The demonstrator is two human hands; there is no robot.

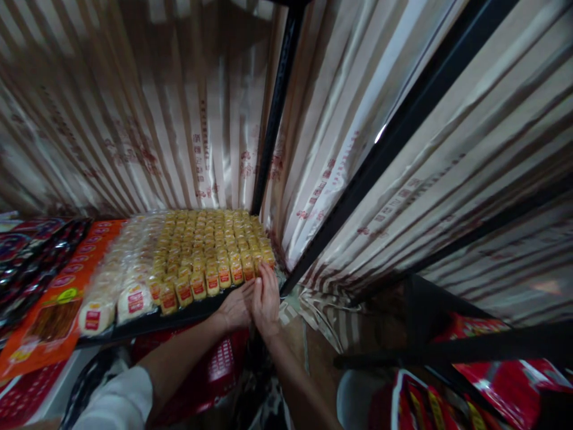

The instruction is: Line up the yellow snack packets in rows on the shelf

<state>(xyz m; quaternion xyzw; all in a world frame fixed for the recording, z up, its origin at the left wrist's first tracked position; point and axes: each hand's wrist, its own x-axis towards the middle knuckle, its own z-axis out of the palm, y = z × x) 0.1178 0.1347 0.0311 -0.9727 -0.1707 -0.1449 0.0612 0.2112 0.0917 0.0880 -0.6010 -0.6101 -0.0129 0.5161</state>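
Observation:
Rows of small yellow packets [210,245] with red labels fill the right part of a dark shelf [179,316]. My left hand [235,307] rests at the shelf's front edge beside the nearest packets, fingers curled inward. My right hand [267,295] lies next to it with fingers stretched up and flat against the packets at the front right corner. Both hands touch each other; nothing shows inside either one.
White round packets [120,280] and orange packages [62,286] lie left of the yellow ones. A black shelf post [277,107] rises behind, another slants right. Striped plastic sheeting [134,119] hangs all around. Red packages [492,370] and a red basket [215,370] sit below.

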